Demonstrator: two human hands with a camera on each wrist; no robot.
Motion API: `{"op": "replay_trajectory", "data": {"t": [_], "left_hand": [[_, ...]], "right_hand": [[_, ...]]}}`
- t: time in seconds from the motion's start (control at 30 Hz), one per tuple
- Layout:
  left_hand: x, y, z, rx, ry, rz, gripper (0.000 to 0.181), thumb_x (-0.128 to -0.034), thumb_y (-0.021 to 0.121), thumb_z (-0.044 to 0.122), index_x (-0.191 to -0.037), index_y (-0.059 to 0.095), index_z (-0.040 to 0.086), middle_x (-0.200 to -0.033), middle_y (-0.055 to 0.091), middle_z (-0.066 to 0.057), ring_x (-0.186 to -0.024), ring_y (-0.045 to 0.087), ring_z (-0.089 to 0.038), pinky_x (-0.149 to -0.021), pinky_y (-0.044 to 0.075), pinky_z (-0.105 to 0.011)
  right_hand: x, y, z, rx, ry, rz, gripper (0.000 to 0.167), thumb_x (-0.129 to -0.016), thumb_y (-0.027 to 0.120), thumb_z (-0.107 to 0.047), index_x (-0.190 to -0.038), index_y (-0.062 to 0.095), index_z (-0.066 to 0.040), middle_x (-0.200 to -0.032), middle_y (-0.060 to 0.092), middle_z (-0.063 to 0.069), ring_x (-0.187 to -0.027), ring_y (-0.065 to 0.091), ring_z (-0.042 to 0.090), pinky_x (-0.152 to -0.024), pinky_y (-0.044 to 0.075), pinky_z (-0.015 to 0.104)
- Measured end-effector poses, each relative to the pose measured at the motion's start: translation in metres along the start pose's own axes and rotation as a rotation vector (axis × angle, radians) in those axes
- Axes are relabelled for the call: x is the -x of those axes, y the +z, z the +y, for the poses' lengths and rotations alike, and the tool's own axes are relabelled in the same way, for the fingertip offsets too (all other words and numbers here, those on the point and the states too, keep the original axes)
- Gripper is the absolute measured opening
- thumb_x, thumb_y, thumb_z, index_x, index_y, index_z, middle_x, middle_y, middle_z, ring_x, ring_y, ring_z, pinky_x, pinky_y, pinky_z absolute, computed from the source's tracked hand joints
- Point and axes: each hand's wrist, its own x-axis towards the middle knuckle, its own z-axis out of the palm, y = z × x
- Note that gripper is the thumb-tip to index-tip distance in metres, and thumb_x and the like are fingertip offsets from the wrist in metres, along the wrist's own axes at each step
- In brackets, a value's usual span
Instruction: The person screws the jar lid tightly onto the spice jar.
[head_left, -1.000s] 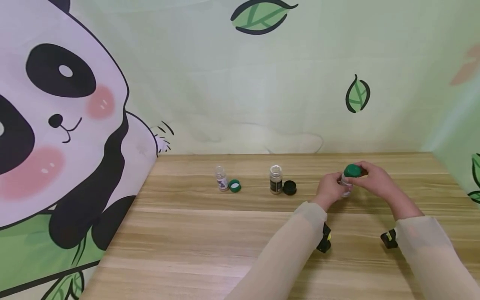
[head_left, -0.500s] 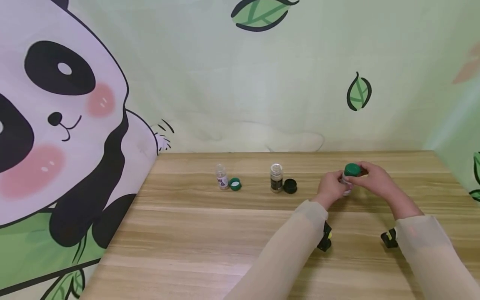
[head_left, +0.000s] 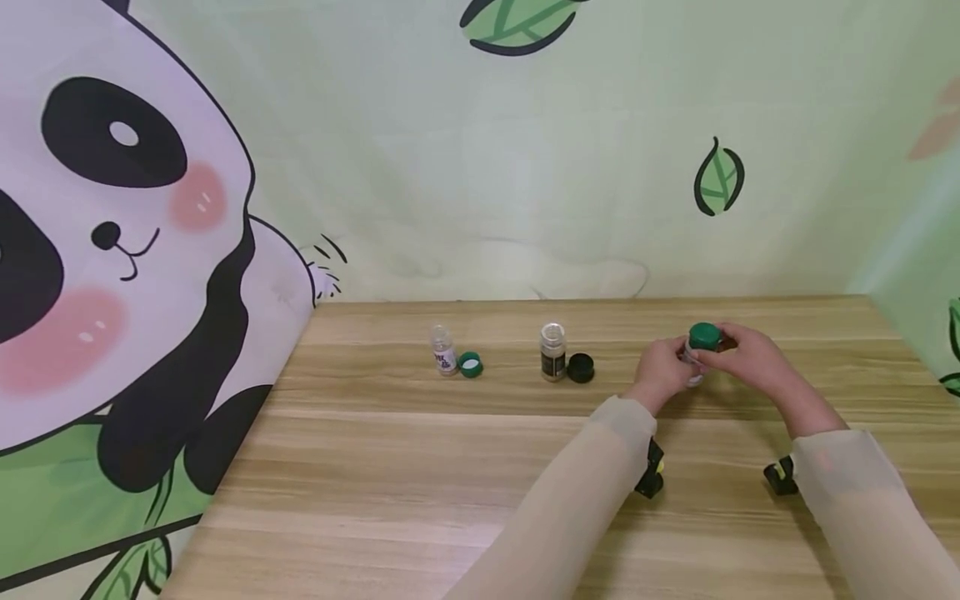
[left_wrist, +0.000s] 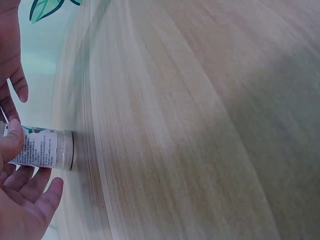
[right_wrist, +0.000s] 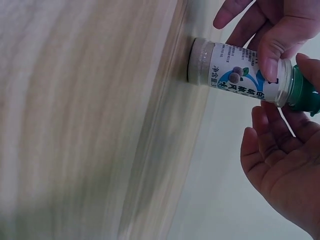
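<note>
In pale sleeves [head_left: 555,500], reaching in from the lower edge of the head view toward a meeting point right of centre, over the wood-grain table [head_left: 375,483].

See the right hand [head_left: 757,362] at the right of that view, angled inward, pinching the green cap [head_left: 703,336] between thumb and forefinger; in the right wrist view, note its other fingers loosely spread at the lower right. See the left hand [head_left: 663,367] opposite, gripping round the body, thumb laid over the printed label [right_wrist: 240,70]; note its outermost finger held away at the lower left of the left wrist view.

Held between both, roughly upright, right of centre in the head view: a small clear-walled bottle [right_wrist: 200,62]. Cannot tell about contact between base and table, nor about contents.

Judge it light and stiff, perhaps plastic or glass; if glass, likely to chip or break on a drop. Take hold round the label, probably less slippery than the bare wall at the base, with only a modest squeeze. Keep off the shoulder, leaving the cap free. Treat that cap as rigid; grip best across its rim.
</note>
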Motion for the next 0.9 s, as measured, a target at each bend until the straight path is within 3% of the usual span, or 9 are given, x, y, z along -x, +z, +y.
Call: {"op": "replay_trajectory", "data": {"t": [0.13,0.27,0.4,0.5,0.67,0.73,0.83,0.9], "left_hand": [[-0.0015,0.0001,0.0008,-0.002,-0.015,0.005,0.033,-0.0923,0.077,0.017,-0.126,0.074,0.02,-0.123,0.077,0.004,-0.107,0.069,-0.005,-0.087,0.05,-0.014],[-0.0026,0.0007,0.0013,0.014,-0.035,0.008,0.038,-0.0922,0.077,0.016,-0.129,0.072,0.021,-0.126,0.075,0.005,-0.101,0.067,-0.003,-0.083,0.049,-0.013],[-0.002,0.002,0.0009,0.011,-0.041,0.004,0.04,-0.0926,0.075,0.014,-0.131,0.071,0.02,-0.127,0.075,0.005,-0.105,0.067,-0.003,-0.086,0.05,-0.013],[-0.0015,0.0018,0.0018,0.0,-0.034,-0.002,0.039,-0.0929,0.075,0.013,-0.131,0.071,0.019,-0.126,0.075,0.004,-0.112,0.068,-0.004,-0.092,0.05,-0.014],[-0.0006,0.0003,0.0024,-0.001,-0.023,-0.007,0.038,-0.0934,0.075,0.015,-0.131,0.071,0.017,-0.127,0.075,0.002,-0.115,0.069,-0.007,-0.096,0.051,-0.016],[-0.0005,0.0002,0.0021,-0.001,-0.017,-0.007,0.037,-0.0934,0.075,0.015,-0.131,0.071,0.016,-0.126,0.075,0.001,-0.113,0.069,-0.008,-0.095,0.052,-0.016],[0.0004,0.0004,0.0021,-0.009,-0.015,-0.006,0.037,-0.0932,0.076,0.018,-0.13,0.071,0.016,-0.124,0.076,0.0,-0.11,0.07,-0.008,-0.092,0.052,-0.016],[0.0008,0.0012,0.0019,-0.003,-0.019,-0.005,0.038,-0.0929,0.076,0.018,-0.13,0.071,0.016,-0.122,0.077,0.0,-0.107,0.071,-0.008,-0.091,0.052,-0.016]], "right_hand": [[-0.0002,-0.0007,0.0024,-0.006,0.001,-0.008,0.058,-0.099,0.066,-0.033,-0.134,0.055,0.012,-0.122,0.064,0.035,-0.111,0.06,0.045,-0.081,0.047,0.037],[0.0004,-0.0017,0.0046,-0.066,0.004,-0.043,0.064,-0.101,0.064,-0.033,-0.143,0.046,0.011,-0.132,0.058,0.037,-0.118,0.056,0.048,-0.09,0.05,0.049],[0.0021,-0.0045,0.0081,-0.188,0.007,-0.12,0.073,-0.104,0.06,-0.029,-0.156,0.027,0.01,-0.149,0.043,0.04,-0.133,0.046,0.052,-0.095,0.049,0.025],[0.0023,-0.0073,0.009,-0.274,0.004,-0.167,0.075,-0.105,0.058,-0.024,-0.159,0.017,0.008,-0.156,0.033,0.04,-0.14,0.039,0.053,-0.083,0.038,0.005],[0.0012,-0.0078,0.0076,-0.322,0.009,-0.187,0.075,-0.106,0.057,-0.022,-0.16,0.014,0.007,-0.159,0.03,0.039,-0.142,0.036,0.05,-0.084,0.038,0.002],[0.0012,-0.008,0.0072,-0.321,0.011,-0.185,0.074,-0.106,0.057,-0.023,-0.161,0.015,0.006,-0.158,0.032,0.038,-0.139,0.042,0.042,-0.084,0.039,0.002],[0.0013,-0.0078,0.0084,-0.325,0.011,-0.183,0.074,-0.106,0.057,-0.024,-0.161,0.016,0.004,-0.157,0.034,0.038,-0.125,0.053,0.01,-0.085,0.04,0.004],[0.0018,-0.0074,0.0098,-0.337,0.009,-0.183,0.073,-0.106,0.056,-0.025,-0.161,0.017,0.004,-0.156,0.036,0.039,-0.112,0.049,-0.011,-0.085,0.042,0.005]]}}
